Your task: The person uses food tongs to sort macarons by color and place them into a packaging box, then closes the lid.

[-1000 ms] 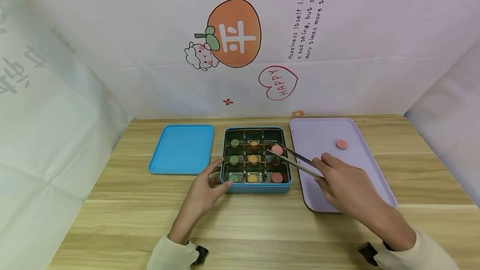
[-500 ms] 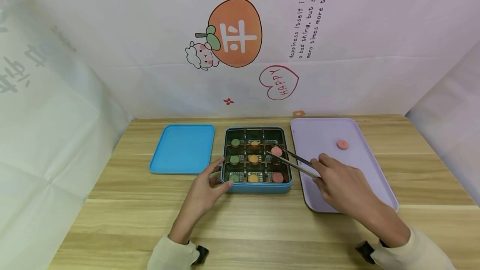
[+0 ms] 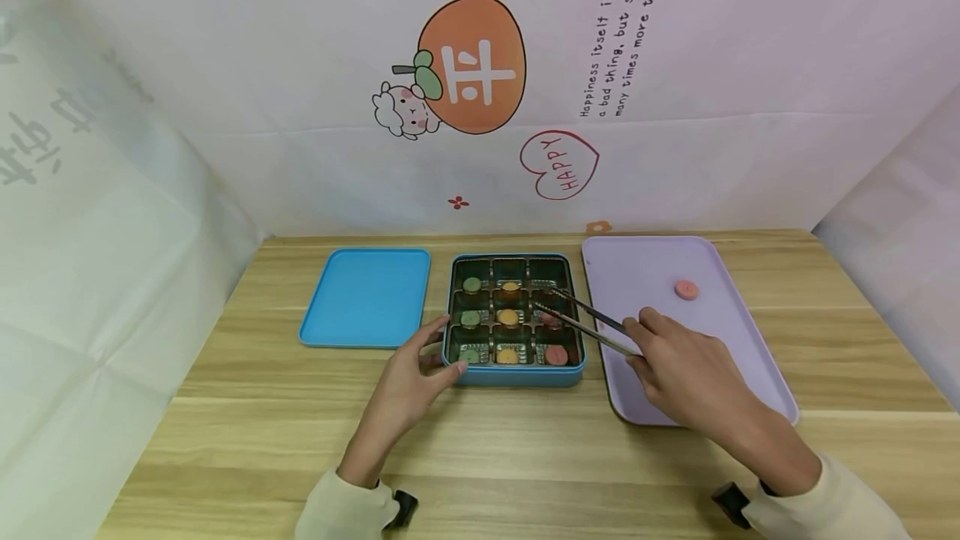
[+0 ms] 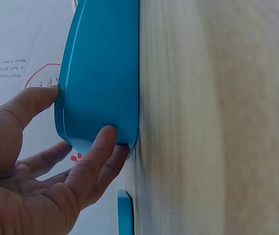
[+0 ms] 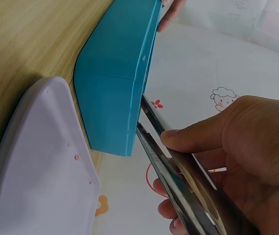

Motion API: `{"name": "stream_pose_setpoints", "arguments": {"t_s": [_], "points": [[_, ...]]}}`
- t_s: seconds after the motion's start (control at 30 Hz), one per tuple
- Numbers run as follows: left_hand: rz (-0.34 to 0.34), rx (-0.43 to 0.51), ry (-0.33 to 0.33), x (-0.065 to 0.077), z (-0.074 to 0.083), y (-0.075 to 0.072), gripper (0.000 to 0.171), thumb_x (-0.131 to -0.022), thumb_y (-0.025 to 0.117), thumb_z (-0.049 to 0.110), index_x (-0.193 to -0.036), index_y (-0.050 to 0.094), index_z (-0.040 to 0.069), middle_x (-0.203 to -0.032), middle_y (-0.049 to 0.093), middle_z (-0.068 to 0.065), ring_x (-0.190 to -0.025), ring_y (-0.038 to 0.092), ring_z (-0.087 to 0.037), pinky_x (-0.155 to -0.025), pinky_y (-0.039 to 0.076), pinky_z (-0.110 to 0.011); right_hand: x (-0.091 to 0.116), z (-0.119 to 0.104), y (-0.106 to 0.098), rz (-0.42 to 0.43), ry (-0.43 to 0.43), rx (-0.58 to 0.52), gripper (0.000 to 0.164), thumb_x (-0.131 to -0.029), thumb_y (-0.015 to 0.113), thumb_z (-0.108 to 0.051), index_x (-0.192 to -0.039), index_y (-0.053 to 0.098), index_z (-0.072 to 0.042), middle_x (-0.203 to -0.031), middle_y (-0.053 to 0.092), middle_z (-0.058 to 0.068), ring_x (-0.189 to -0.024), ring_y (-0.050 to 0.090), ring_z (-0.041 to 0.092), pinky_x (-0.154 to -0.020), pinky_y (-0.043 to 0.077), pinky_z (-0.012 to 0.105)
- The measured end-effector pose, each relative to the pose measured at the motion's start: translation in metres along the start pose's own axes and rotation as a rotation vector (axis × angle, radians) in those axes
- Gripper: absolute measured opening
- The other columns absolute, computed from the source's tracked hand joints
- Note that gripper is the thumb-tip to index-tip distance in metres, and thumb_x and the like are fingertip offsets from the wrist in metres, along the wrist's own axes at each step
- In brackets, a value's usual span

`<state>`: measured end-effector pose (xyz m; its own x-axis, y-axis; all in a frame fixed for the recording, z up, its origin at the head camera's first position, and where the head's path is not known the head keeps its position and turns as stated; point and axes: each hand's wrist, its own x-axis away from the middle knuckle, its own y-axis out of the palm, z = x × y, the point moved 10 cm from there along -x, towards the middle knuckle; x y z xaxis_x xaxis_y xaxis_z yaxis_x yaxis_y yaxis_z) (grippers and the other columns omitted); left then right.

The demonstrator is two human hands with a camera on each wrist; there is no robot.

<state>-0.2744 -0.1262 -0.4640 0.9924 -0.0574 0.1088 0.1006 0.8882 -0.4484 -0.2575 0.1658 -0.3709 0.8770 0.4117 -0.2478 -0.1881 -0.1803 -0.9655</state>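
Observation:
My left hand (image 3: 411, 386) holds the near left corner of a blue tin box (image 4: 98, 63), thumb at the rim and fingers against the side. Inside the box is a divided tray of small compartments with green, yellow and pink macarons. My right hand (image 3: 686, 365) grips metal tongs (image 5: 178, 181). Their tips are spread apart over the right column of compartments, with nothing pinched. A pink macaron (image 3: 551, 320) lies low in the middle right compartment, partly behind the tongs. Another pink macaron (image 3: 556, 355) sits in the near right one. The far right compartment holds none that I can see.
A lilac tray (image 3: 637, 265) stands close to the box's right side, bearing one pink macaron (image 3: 686, 290). Left of the box lies a flat blue lid (image 3: 366, 298). A printed white cloth (image 3: 315, 173) hangs behind the wooden table (image 3: 525, 457).
The pink macaron between the tongs has dropped into the middle right compartment, and the tongs no longer hold it. My left hand has stayed on the box.

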Motion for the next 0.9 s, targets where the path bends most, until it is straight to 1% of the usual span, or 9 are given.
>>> {"name": "stream_pose_setpoints", "arguments": {"t_s": [0.4, 0.57, 0.73, 0.9], "points": [[0.001, 0.005, 0.000, -0.001, 0.000, 0.000, 0.071, -0.095, 0.080, 0.021, -0.158, 0.048, 0.021, -0.155, 0.053, -0.019, -0.125, 0.067, -0.037, -0.087, 0.061, -0.044, 0.001, 0.002, 0.000, 0.000, 0.007, -0.007, 0.032, -0.084, 0.083, -0.007, -0.113, 0.073, 0.000, -0.089, 0.062, 0.002, -0.067, 0.054, 0.011, -0.046, 0.044, 0.032], [0.001, 0.001, 0.002, -0.001, 0.000, 0.000, 0.071, -0.095, 0.080, 0.021, -0.158, 0.048, 0.021, -0.155, 0.053, -0.019, -0.124, 0.068, -0.037, -0.087, 0.061, -0.045, 0.001, 0.004, -0.002, -0.002, 0.019, -0.011, 0.033, -0.084, 0.083, -0.006, -0.115, 0.072, 0.000, -0.091, 0.063, 0.003, -0.067, 0.053, 0.011, -0.046, 0.043, 0.031], [0.000, 0.001, 0.002, -0.001, -0.001, 0.000, 0.071, -0.095, 0.080, 0.022, -0.158, 0.048, 0.022, -0.155, 0.053, -0.019, -0.124, 0.068, -0.037, -0.087, 0.061, -0.045, 0.001, 0.007, -0.003, -0.008, 0.032, -0.020, 0.032, -0.086, 0.081, -0.006, -0.116, 0.072, 0.000, -0.090, 0.061, 0.003, -0.066, 0.050, 0.010, -0.047, 0.042, 0.030], [0.000, 0.002, -0.001, -0.001, -0.001, 0.000, 0.071, -0.095, 0.080, 0.022, -0.158, 0.048, 0.022, -0.155, 0.053, -0.019, -0.124, 0.068, -0.036, -0.087, 0.060, -0.045, 0.004, 0.016, -0.006, -0.010, 0.055, -0.026, 0.033, -0.087, 0.081, -0.007, -0.117, 0.072, 0.000, -0.089, 0.058, 0.002, -0.066, 0.049, 0.010, -0.048, 0.040, 0.030]]}}
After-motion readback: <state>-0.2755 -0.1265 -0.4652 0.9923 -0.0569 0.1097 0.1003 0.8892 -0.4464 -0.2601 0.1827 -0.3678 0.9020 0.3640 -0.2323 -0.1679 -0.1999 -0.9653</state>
